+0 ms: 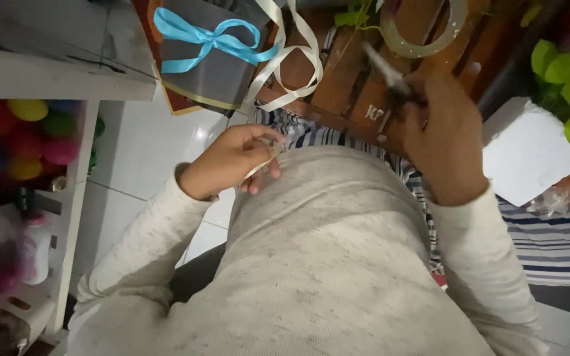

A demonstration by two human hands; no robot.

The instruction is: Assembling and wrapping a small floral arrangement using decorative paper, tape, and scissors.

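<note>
Above the lap, over a wooden crate (344, 79): grey gift box (209, 59) with blue bow at upper left; right hand (446, 142) closed on what looked like blurred scissors (390, 76); left hand (232, 161) pinching cream ribbon (291, 59) between fingertips.

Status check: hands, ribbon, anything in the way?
Left hand pinching cream ribbon. Right hand gripping a thin blurred tool. Gift box beside ribbon; nothing blocking.
</note>
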